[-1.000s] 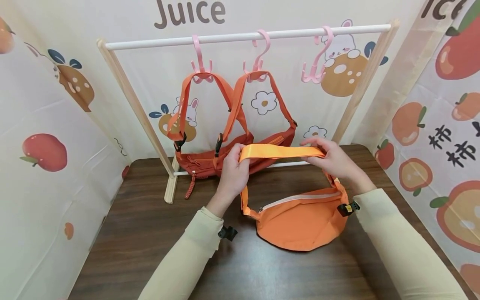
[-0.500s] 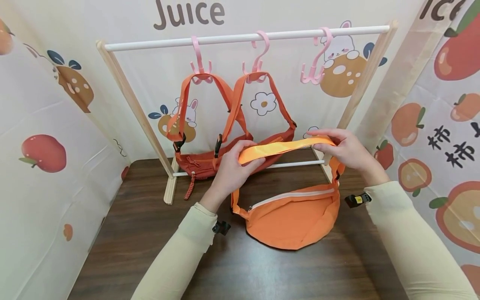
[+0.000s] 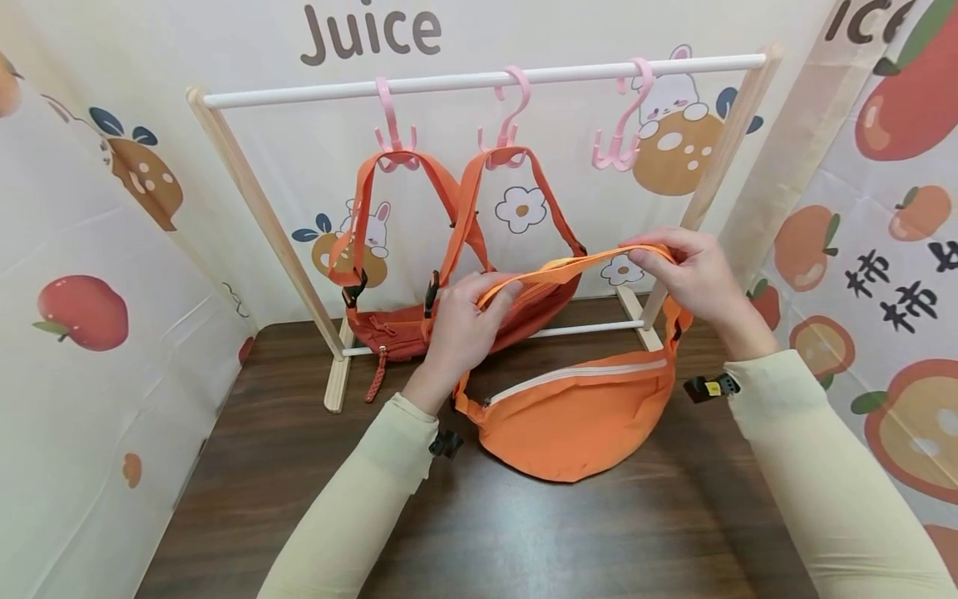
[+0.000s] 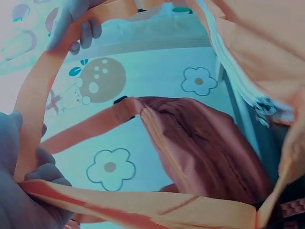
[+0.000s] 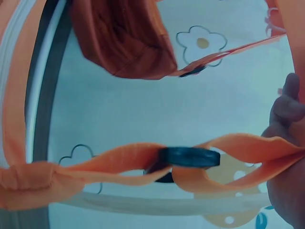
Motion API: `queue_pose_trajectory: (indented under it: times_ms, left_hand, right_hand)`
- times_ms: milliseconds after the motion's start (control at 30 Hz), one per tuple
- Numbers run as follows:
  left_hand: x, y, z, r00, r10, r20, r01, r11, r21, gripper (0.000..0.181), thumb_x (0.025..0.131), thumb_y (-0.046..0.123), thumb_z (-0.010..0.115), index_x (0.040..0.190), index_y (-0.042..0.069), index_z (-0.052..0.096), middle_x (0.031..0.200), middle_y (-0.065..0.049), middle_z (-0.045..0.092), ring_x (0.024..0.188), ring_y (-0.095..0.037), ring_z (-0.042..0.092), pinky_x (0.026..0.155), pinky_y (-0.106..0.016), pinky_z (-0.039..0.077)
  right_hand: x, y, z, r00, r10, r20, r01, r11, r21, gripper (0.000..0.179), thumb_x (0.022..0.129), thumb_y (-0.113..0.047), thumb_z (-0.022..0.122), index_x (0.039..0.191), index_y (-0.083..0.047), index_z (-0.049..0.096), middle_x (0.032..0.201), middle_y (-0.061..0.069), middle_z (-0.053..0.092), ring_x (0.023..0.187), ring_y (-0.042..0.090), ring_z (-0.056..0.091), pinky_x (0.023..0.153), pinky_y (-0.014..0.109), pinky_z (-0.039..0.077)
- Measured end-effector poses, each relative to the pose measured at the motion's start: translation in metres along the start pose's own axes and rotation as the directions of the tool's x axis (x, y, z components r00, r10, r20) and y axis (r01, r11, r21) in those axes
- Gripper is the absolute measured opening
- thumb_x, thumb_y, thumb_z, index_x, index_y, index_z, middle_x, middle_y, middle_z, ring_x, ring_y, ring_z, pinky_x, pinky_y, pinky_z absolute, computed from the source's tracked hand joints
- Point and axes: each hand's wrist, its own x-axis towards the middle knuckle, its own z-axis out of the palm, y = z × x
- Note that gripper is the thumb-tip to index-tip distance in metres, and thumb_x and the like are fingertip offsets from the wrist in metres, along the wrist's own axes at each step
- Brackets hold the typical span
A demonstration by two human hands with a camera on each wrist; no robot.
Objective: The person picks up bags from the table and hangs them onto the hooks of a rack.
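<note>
An orange waist bag (image 3: 576,416) with a white zipper hangs by its strap between both hands, over the dark table. My left hand (image 3: 462,326) pinches the left end of the strap's raised stretch. At the other end my right hand (image 3: 699,279) holds the strap between thumb and fingers, a little higher than the left. The strap (image 3: 565,268) runs bowed between them. In the right wrist view a black buckle (image 5: 190,157) shows on the strap beside the right hand. Whether the bag's underside touches the table, I cannot tell.
Behind stands a wooden rack with a white rail (image 3: 449,81). Three pink hooks hang on it; two carry red-orange waist bags (image 3: 397,329), and the right hook (image 3: 617,150) carries nothing. A lower white bar (image 3: 591,329) crosses just behind the orange bag.
Both hands have risen, the right one also moving right. The strap between them has tilted up toward the right. The orange bag has shifted left and slightly toward the rack.
</note>
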Motion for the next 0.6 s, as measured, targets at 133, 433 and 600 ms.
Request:
queue_pose_trajectory:
  times_ms: [133,433,600]
  left_hand:
    - [0.009,0.007,-0.001,0.999,0.023,-0.027,-0.022,0.999,0.031,0.031,0.108,0.037,0.063,0.120,0.014,0.081,0.085,0.003,0.065,0.081,-0.015,0.058,0.068,-0.036,0.048]
    - [0.034,0.028,0.003,1.000,0.008,0.008,-0.008,1.000,0.021,0.034,0.113,0.018,0.048,0.141,0.008,0.065,0.104,-0.007,0.064,0.076,-0.020,0.049,0.067,-0.035,0.042]
    - [0.046,0.037,0.005,0.998,0.036,0.052,-0.039,0.997,0.067,0.043,0.111,0.014,0.051,0.153,0.015,0.057,0.132,-0.008,0.063,0.080,-0.020,0.049,0.066,-0.034,0.041]
  right_hand:
    - [0.005,-0.010,-0.001,0.998,-0.013,-0.055,0.012,1.000,-0.022,0.017,0.097,0.000,0.075,0.114,0.001,0.080,0.092,-0.004,0.071,0.073,0.018,0.049,0.060,0.023,0.040]
    - [0.016,-0.033,0.000,0.992,0.055,-0.116,-0.067,0.993,-0.100,0.022,0.099,-0.018,0.078,0.118,-0.008,0.081,0.088,0.003,0.064,0.072,0.022,0.046,0.057,0.027,0.036]
    - [0.023,-0.042,0.003,0.990,0.001,-0.139,-0.021,0.990,-0.140,0.018,0.099,-0.017,0.079,0.115,-0.010,0.083,0.084,0.003,0.062,0.071,0.021,0.046,0.057,0.029,0.034]
